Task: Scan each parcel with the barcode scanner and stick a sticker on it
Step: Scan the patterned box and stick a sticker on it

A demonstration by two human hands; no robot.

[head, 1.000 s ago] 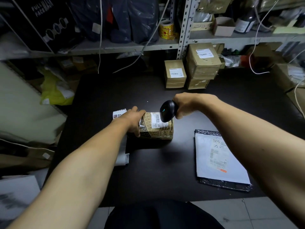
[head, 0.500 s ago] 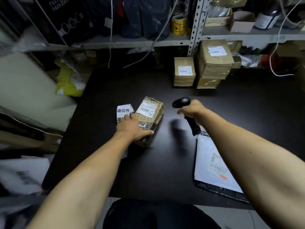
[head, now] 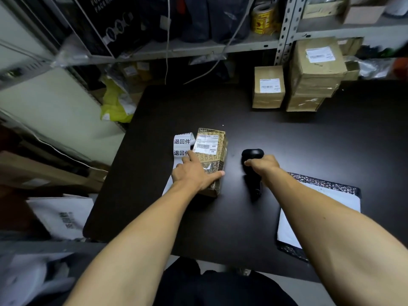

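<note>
**A:** ok so where's the parcel at?

**B:** the brown parcel [head: 212, 155] sits mid-bench, a bit toward the left edge. White shipping label [head: 207, 144] faces up, barcode on it, and I can read "MX" and "MXRC 03". Wrap print says "ESSENCE", I think. Left hand [head: 194, 173] lies flat on it, fingers straight, forefinger at the label's corner. Touching the parcel's left side is the sticker strip [head: 182, 146], printed "退回件" twice.

**A:** and the scanner?

**B:** right hand [head: 263, 165] is clenched round the black barcode scanner [head: 251, 164], just right of the parcel, not touching it. A grey mailer bag [head: 320, 208] lies at the bench's [head: 309, 138] right front corner. Three labelled cardboard boxes [head: 268, 89] are stacked along the back edge; that writing's too small to read. Plenty of bare dark top between the boxes and the parcel.
</note>
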